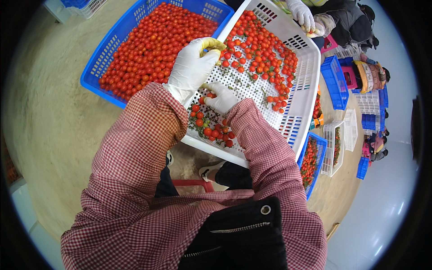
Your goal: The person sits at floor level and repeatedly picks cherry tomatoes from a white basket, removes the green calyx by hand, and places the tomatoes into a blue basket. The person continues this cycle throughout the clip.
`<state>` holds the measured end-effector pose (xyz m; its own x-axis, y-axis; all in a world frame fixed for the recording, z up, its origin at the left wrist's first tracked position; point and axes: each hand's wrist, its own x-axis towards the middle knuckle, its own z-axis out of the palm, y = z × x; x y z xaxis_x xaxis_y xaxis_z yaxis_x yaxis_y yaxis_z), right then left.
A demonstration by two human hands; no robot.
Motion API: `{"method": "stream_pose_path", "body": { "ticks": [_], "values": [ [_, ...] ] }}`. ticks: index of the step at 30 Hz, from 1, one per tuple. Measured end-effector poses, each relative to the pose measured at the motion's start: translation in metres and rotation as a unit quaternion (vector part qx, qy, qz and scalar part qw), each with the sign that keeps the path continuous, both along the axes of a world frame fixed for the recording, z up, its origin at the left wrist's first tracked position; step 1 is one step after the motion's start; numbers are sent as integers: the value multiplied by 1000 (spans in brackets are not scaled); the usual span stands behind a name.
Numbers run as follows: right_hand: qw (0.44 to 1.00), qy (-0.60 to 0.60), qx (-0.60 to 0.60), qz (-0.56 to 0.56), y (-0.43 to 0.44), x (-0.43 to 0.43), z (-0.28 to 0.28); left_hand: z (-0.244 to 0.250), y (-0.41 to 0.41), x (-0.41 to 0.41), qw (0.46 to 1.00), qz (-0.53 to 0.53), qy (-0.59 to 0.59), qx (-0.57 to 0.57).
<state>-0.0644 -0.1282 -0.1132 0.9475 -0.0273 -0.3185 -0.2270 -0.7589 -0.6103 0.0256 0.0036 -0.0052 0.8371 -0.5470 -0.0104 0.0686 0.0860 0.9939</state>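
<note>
My left hand (195, 64), in a white glove with yellow-stained fingertips, is curled over the shared edge of a blue crate and a white crate. Its thumb is close to the bent fingers, and what may be between them is hidden. Lower down, my gloved right hand (222, 98) reaches into the white plastic crate (246, 88). A cherry tomato (211, 95) shows in the curve of its fingers; whether they grip it is unclear. Near my sleeve lies a cluster of cherry tomatoes (219, 132) with green stems. Loose tomatoes (155, 47) fill much of the blue plastic crate (101, 55).
Across the white crate, another person's gloved hands (303, 17) are at its far rim. Blue crate (322, 141) and white crate (329, 165), both with tomatoes, stand on the floor to the right. Farther off are pink stools (349, 77) and seated people. A red stool (192, 183) is below me.
</note>
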Motion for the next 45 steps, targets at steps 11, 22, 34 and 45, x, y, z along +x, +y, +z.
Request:
{"method": "stream_pose_path", "body": {
  "ticks": [11, 22, 34, 45],
  "values": [
    [991, 9, -91, 102, 4, -1, -3, -2, -3, -2, 1000, 1, -6, 25],
    [941, -292, 150, -80, -25, 43, 132, 24, 5, -4, 963, 157, -41, -213],
    [928, 279, -244, -32, -52, -65, 58, 16, 12, -2, 964, 171, -121, -161],
    [957, 109, -235, -128, -144, -88, 10, 4, -17, -25, 990, 32, -127, -50]
  ]
}}
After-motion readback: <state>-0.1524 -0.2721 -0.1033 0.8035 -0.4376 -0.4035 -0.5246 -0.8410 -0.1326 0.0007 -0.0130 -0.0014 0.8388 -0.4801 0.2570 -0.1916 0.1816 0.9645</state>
